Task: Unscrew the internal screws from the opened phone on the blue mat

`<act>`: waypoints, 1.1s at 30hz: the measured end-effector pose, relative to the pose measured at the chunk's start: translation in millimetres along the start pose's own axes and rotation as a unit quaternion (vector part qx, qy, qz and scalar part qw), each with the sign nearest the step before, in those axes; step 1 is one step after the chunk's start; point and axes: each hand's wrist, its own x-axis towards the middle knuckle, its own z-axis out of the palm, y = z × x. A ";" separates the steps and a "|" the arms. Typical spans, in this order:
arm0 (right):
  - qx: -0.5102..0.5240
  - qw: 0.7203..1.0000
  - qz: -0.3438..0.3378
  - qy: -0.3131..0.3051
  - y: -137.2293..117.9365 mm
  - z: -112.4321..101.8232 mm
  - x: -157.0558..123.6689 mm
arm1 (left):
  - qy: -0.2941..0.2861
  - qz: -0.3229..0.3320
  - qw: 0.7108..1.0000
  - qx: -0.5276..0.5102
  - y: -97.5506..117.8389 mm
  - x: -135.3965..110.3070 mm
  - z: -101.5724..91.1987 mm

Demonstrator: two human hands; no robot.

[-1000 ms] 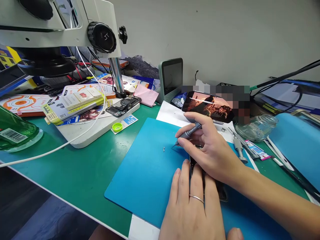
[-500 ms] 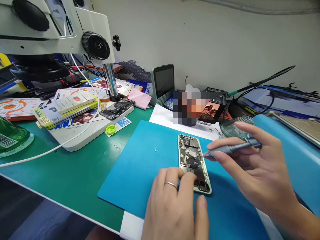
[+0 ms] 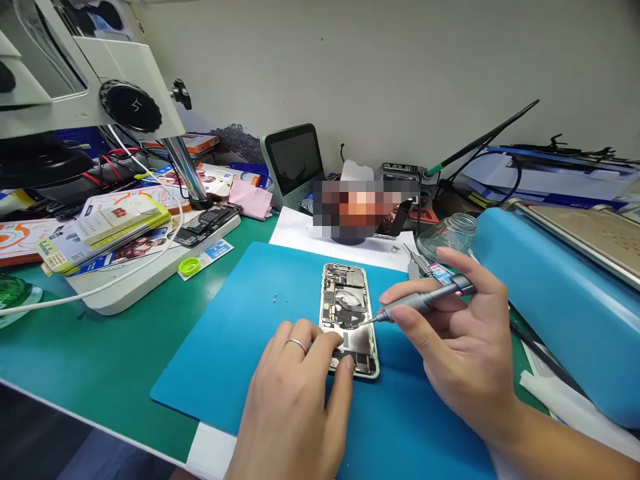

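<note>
An opened phone [image 3: 357, 340] with a pale green frame lies on the blue mat [image 3: 215, 333], its inner boards and battery exposed. My left hand [image 3: 295, 393], with a ring on one finger, rests on the phone's lower left part, fingers curled against its edge and surface. Between thumb and fingers of my right hand [image 3: 465, 333] is a grey screwdriver [image 3: 420, 303], held slanting down to the left. Its thin tip is at the inside of the phone, near the middle of the right side; whether it touches is too small to tell. Tiny metal bits [image 3: 275, 298] lie left of the phone.
A microscope [image 3: 125, 100] on a white base [image 3: 130, 287] stands at left, with boxes and another opened phone [image 3: 210, 223] on it. Behind are a grey-green screen device [image 3: 295, 160] and a glass jar [image 3: 447, 233]. A blue rounded object [image 3: 555, 307] borders the right.
My view has shifted to the right. Relative to the phone, the screwdriver tip has moved lower and slightly inward from its right edge. My left hand keeps its place on the phone.
</note>
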 end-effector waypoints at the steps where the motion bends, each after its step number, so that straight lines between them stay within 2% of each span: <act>1: 0.001 1.000 -0.003 -0.008 -0.2 -0.2 -1.3 | 0.001 0.003 1.000 0.001 0.1 0.3 0.7; 7: 0.003 0.999 -0.037 -0.022 -2.1 0.5 -7.4 | 0.028 0.025 0.999 0.001 -0.6 1.3 3.8; 14: 0.010 0.999 -0.033 -0.027 -5.1 0.4 -8.1 | 0.038 0.026 0.998 -0.032 1.0 1.2 2.1; 19: 0.008 0.999 -0.039 -0.025 -4.7 0.1 -8.1 | 0.039 0.015 0.999 -0.027 0.7 1.3 0.3; 22: 0.016 0.998 -0.049 -0.030 -3.7 0.6 -7.4 | 0.037 0.033 0.999 -0.013 -2.0 2.0 -1.3; 33: 0.040 0.997 -0.023 -0.057 -5.7 -0.5 -6.1 | 0.030 0.046 0.998 -0.009 -2.3 2.0 -2.2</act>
